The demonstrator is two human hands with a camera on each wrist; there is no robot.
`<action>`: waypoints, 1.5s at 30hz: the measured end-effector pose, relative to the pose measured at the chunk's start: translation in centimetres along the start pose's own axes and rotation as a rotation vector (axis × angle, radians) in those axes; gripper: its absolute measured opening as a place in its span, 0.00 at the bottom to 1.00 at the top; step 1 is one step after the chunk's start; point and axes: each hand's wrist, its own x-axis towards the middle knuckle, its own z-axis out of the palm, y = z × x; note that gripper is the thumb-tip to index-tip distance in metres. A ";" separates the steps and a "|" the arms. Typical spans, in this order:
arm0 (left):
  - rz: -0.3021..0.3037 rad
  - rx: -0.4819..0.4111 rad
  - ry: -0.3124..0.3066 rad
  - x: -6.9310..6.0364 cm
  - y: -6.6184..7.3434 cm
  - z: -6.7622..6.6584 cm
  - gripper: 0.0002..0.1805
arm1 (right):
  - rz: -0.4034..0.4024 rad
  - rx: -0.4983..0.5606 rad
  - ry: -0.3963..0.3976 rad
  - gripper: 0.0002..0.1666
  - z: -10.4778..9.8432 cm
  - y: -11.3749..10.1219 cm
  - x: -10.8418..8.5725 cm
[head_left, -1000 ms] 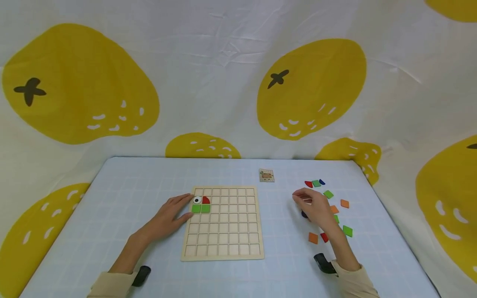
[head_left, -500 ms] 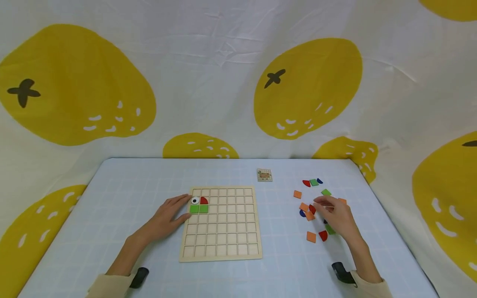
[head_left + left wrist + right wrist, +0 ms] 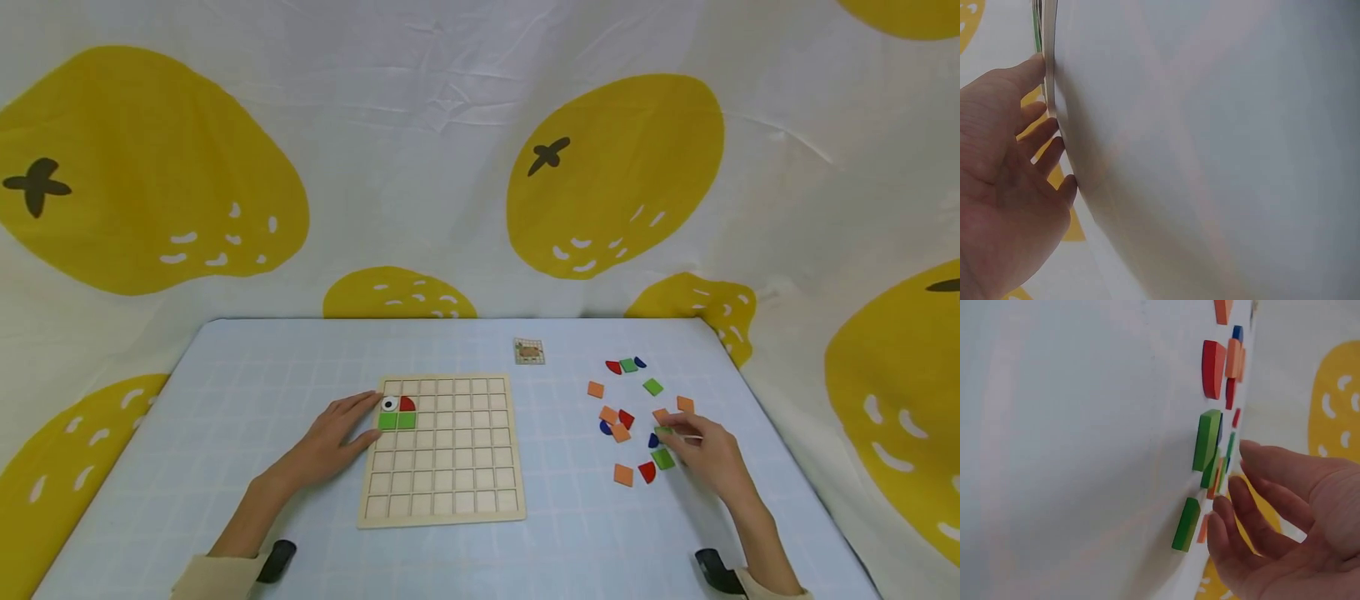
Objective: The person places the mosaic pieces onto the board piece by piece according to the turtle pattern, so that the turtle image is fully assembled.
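My left hand [image 3: 333, 442] rests at the left edge of a wooden grid board [image 3: 444, 459], fingers and thumb extended against its rim. On the board sit a white eye tile [image 3: 389, 404], a red quarter-round tile [image 3: 407, 404] and two green square tiles [image 3: 397, 422]. Over the loose pieces at right, my right hand [image 3: 708, 458] has its thumb and forefinger by a green square [image 3: 662, 433]. In the right wrist view, the hand [image 3: 1291, 512] has gently bent fingers and a gap before the thumb. One green tile [image 3: 1186, 525] lies close to its fingers; nothing is visibly gripped.
Orange squares [image 3: 623, 475], red quarter-rounds [image 3: 647, 472], blue pieces [image 3: 640, 362] and green squares [image 3: 653, 387] lie scattered, some overlapping. A small picture card [image 3: 529, 352] lies behind the board. A fruit-print cloth [image 3: 465, 167] hangs beyond the table.
My right hand has moved right and slightly toward me across the loose pieces, uncovering orange, red and blue ones. My left hand keeps its place at the board; the head view has shifted slightly.
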 end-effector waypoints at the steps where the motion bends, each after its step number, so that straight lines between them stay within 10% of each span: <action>1: -0.002 0.001 0.001 0.0 0.0 0.0 0.35 | 0.002 -0.005 -0.003 0.20 0.0 0.2 0.0; 45: 0.009 -0.001 0.008 0.1 -0.4 0.1 0.34 | -0.049 -0.058 -0.118 0.20 -0.1 1.0 0.5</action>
